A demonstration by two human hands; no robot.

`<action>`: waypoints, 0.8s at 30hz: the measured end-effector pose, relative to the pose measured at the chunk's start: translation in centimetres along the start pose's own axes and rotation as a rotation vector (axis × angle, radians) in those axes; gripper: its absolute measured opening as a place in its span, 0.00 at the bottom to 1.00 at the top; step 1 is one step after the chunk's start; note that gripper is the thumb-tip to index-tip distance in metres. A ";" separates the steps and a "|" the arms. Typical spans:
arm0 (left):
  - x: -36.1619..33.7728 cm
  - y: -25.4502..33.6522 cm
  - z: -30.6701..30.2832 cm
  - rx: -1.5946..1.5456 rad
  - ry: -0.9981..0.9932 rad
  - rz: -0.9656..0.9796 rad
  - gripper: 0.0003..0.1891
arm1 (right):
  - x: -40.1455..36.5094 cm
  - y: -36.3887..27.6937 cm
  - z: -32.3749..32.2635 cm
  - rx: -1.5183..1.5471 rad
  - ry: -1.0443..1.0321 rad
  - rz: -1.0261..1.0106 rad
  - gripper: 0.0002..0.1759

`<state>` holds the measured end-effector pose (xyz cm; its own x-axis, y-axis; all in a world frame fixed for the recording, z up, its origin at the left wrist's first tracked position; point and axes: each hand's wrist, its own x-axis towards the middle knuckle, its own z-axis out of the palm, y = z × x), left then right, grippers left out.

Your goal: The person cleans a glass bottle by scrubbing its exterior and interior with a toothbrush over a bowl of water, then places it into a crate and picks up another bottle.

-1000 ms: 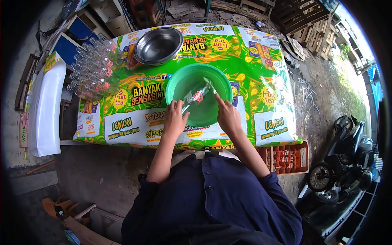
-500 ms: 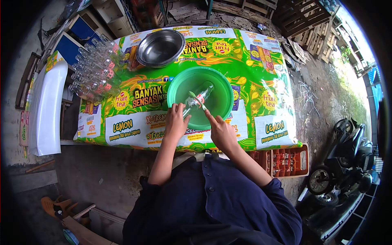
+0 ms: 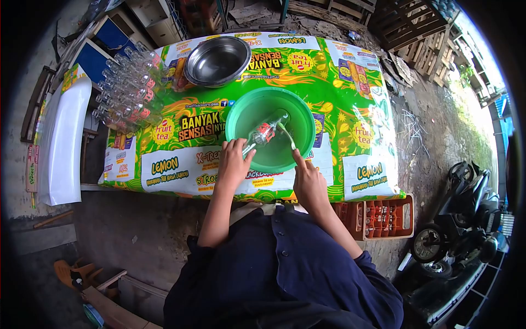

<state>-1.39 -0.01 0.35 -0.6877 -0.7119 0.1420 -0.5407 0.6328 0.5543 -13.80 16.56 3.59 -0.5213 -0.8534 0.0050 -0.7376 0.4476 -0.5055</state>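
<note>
Outdoors on the banner-covered table (image 3: 181, 159), my left hand (image 3: 234, 163) clasps the clear red-labelled glass bottle (image 3: 264, 132), tilted inside the round green plastic basin (image 3: 241, 109); my right hand (image 3: 308, 178) pinches a slim pale brush (image 3: 287, 135) against it. I'd steady the base and scrub in short strokes.

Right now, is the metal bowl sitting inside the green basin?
No, the metal bowl stands apart on the table beyond the green basin, where the left hand holds a bottle.
</note>
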 end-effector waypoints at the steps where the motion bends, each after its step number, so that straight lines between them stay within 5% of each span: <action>1: -0.1 0.0 0.0 0.000 -0.007 -0.003 0.15 | 0.0 -1.2 -0.6 0.067 -0.054 -0.004 0.24; 9: -0.2 0.2 0.1 -0.012 -0.017 -0.021 0.16 | 4.8 2.2 2.0 -0.065 0.047 0.077 0.24; 13: 0.0 -0.2 0.3 -0.010 -0.007 -0.019 0.16 | 0.5 -1.1 1.3 -0.039 -0.098 -0.077 0.26; 19: 0.0 -0.2 0.1 0.032 -0.010 -0.014 0.16 | 5.4 3.0 2.1 -0.110 0.062 0.041 0.30; 24: 0.2 -0.4 0.0 0.158 0.085 0.007 0.16 | 1.0 -1.2 1.8 -0.023 -0.065 -0.060 0.27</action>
<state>-1.26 -0.41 0.13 -0.6519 -0.7262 0.2183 -0.6101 0.6733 0.4178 -12.67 14.71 2.66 -0.4479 -0.8938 -0.0217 -0.7763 0.4008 -0.4865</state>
